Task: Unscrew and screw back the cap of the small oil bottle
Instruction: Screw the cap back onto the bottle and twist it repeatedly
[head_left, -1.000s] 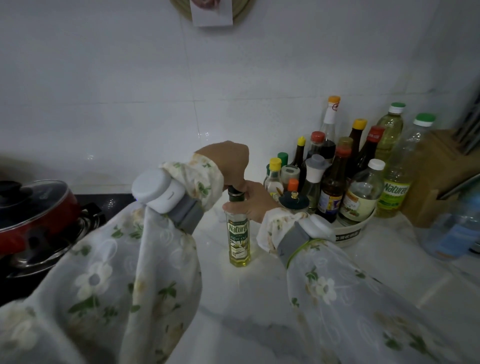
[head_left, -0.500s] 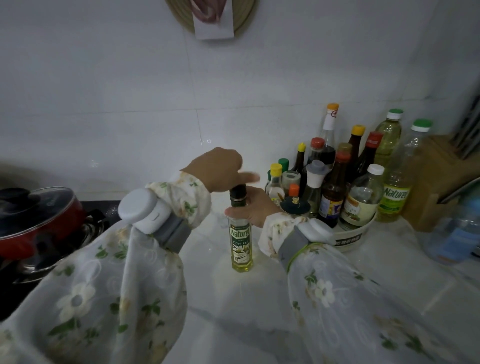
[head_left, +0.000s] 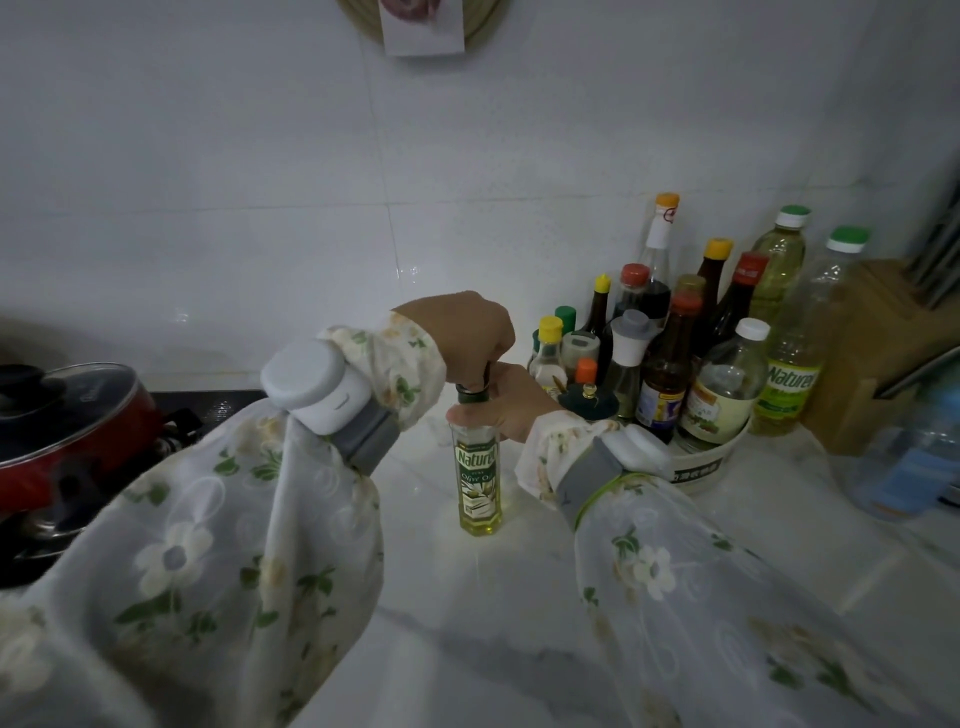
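The small olive oil bottle (head_left: 478, 480) stands upright on the white marble counter (head_left: 519, 597), yellow oil inside and a green Naturel label on its front. My right hand (head_left: 506, 402) wraps around its neck and shoulder from behind. My left hand (head_left: 462, 332) comes down from above with its fingers closed on the dark cap (head_left: 471, 391), which is mostly hidden under them. Both wrists carry grey bands with white devices over floral sleeves.
A white round tub (head_left: 701, 465) packed with several sauce and oil bottles stands just right of my right hand. Behind it are two large Naturel oil bottles (head_left: 789, 374) and a wooden knife block (head_left: 872, 364). A red lidded pot (head_left: 67, 415) sits on the stove at left.
My left hand, lifted off beside the cap half a second ago, has come back down and closed on it. The bottle and my right hand stay in place.
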